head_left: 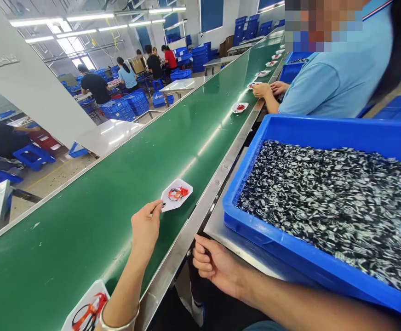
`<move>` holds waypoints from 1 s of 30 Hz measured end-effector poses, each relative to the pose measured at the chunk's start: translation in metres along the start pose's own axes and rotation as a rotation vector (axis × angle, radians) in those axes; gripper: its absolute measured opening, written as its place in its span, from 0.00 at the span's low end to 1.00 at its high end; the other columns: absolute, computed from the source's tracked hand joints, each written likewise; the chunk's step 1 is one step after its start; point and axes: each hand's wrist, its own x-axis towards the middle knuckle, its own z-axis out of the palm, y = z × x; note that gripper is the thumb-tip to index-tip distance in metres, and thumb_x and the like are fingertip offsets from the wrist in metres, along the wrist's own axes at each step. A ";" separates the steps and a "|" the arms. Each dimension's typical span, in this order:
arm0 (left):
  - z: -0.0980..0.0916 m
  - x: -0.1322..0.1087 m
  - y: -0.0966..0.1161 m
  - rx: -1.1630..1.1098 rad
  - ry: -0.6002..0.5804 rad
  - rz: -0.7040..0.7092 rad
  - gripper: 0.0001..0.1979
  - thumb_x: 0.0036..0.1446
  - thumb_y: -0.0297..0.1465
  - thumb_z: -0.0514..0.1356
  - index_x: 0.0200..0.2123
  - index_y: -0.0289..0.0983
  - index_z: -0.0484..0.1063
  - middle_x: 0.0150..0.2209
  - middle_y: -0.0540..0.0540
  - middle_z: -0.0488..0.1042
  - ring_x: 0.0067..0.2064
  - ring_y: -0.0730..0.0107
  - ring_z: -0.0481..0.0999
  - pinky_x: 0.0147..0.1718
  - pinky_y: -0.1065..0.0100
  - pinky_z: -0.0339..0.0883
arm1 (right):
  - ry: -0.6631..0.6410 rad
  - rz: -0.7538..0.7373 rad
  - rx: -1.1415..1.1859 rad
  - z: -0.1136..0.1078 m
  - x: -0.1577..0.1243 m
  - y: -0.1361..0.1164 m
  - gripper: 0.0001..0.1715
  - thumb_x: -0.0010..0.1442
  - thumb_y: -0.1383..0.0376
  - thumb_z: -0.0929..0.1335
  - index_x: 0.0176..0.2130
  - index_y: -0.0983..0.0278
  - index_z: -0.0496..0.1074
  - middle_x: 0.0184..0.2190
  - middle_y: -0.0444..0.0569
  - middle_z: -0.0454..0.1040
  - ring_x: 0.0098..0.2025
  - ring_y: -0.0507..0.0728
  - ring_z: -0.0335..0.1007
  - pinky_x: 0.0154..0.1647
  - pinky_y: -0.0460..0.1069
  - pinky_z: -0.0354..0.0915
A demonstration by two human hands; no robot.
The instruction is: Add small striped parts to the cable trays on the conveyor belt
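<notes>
My left hand (147, 225) reaches over the green conveyor belt (117, 184), its thumb and fingertips pinched on a small dark piece at the left edge of a white tray (184, 202). Red-orange and black items (178, 193) lie in that tray. My right hand (214, 264) is curled closed beside the belt's metal rail (200, 216), near the blue bin (272, 230); what its fingers hold, if anything, is hidden. Many small black and white pieces (317, 193) fill the bin. Another white tray (79, 308) with red and black items sits partly behind my left forearm.
A person in a light blue shirt (338, 78) works at the belt's right side, hands at a farther tray. Further white trays (239, 108) line the belt. Metal tables (107, 133), stacked blue crates (124, 105) and other people stand beyond it.
</notes>
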 end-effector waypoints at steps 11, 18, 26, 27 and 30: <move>0.003 0.010 -0.008 0.444 -0.038 0.277 0.12 0.57 0.33 0.52 0.29 0.42 0.75 0.31 0.48 0.71 0.34 0.64 0.60 0.29 0.65 0.48 | 0.017 0.001 -0.016 -0.002 0.000 -0.001 0.19 0.57 0.57 0.64 0.23 0.65 0.56 0.16 0.38 0.50 0.16 0.45 0.42 0.17 0.42 0.37; 0.009 -0.061 0.010 0.327 0.057 0.686 0.08 0.57 0.29 0.53 0.36 0.40 0.72 0.33 0.47 0.70 0.35 0.69 0.63 0.34 0.65 0.53 | 0.050 -0.021 0.073 -0.001 0.002 0.004 0.18 0.53 0.56 0.69 0.26 0.67 0.62 0.18 0.40 0.56 0.18 0.45 0.51 0.18 0.41 0.47; 0.041 -0.107 0.020 0.306 -0.085 0.819 0.12 0.60 0.28 0.47 0.41 0.36 0.69 0.41 0.46 0.70 0.47 0.61 0.64 0.54 0.51 0.50 | 0.137 0.040 0.293 0.000 0.000 0.005 0.13 0.56 0.61 0.68 0.34 0.71 0.71 0.29 0.49 0.71 0.29 0.49 0.66 0.28 0.41 0.62; 0.041 -0.106 0.018 0.304 -0.080 0.831 0.14 0.60 0.27 0.46 0.41 0.36 0.70 0.41 0.45 0.70 0.48 0.61 0.64 0.54 0.50 0.50 | 0.132 0.042 0.320 -0.001 0.000 0.005 0.12 0.57 0.62 0.67 0.35 0.71 0.71 0.30 0.49 0.71 0.30 0.48 0.66 0.29 0.41 0.62; 0.042 -0.107 0.014 0.275 -0.070 0.858 0.16 0.59 0.24 0.43 0.39 0.33 0.70 0.41 0.43 0.70 0.49 0.60 0.64 0.55 0.50 0.50 | 0.133 0.060 0.378 -0.001 0.000 0.005 0.11 0.58 0.64 0.67 0.36 0.71 0.71 0.34 0.49 0.72 0.31 0.47 0.67 0.30 0.40 0.63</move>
